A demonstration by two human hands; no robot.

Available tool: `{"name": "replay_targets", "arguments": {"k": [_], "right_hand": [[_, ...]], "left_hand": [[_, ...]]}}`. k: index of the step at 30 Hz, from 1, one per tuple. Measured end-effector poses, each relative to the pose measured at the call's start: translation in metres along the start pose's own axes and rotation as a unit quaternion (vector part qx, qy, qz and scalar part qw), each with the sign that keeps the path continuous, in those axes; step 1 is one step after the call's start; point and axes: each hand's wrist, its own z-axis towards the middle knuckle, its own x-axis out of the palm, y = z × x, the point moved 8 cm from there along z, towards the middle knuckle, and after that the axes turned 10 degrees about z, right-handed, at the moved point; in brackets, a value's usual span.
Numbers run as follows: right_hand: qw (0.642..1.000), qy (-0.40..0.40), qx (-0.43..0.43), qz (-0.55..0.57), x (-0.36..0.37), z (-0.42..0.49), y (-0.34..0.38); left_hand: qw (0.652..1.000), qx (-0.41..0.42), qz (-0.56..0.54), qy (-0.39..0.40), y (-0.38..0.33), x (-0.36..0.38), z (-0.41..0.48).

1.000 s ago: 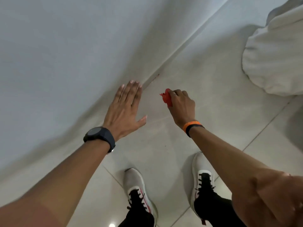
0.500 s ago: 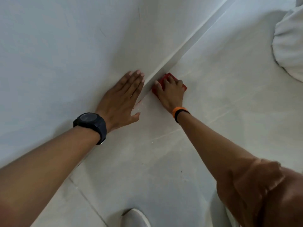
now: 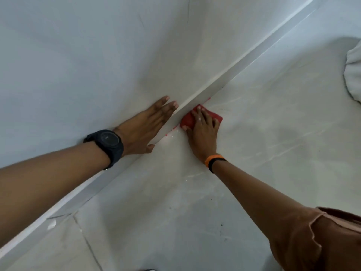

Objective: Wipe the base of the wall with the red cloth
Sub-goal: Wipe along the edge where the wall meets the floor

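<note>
Red cloth [image 3: 189, 119] flat on floor tile [image 3: 195, 212], edge touching baseboard [image 3: 234, 67]. Right hand [image 3: 203, 132] on top of cloth, fingers extended and spread, pressing it down, fingertips at baseboard. Left hand [image 3: 144, 126] above baseboard, flat against wall [image 3: 78, 55], fingers straight, holding nothing.

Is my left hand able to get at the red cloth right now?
Probably yes: the left hand lies flat on the wall, just across the baseboard from the red cloth, with nothing between. The right hand covers most of it, though.
</note>
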Motion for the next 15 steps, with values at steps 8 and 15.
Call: {"name": "replay_targets", "arguments": {"k": [8, 15], "right_hand": [[0.997, -0.04, 0.048, -0.049, -0.049, 0.064, -0.041], [0.999, 0.0, 0.033, 0.023, -0.021, 0.024, -0.015]], "left_hand": [[0.999, 0.022, 0.048, 0.014, 0.01, -0.003, 0.0], [0.998, 0.031, 0.042, 0.021, 0.013, -0.007, 0.005]]}}
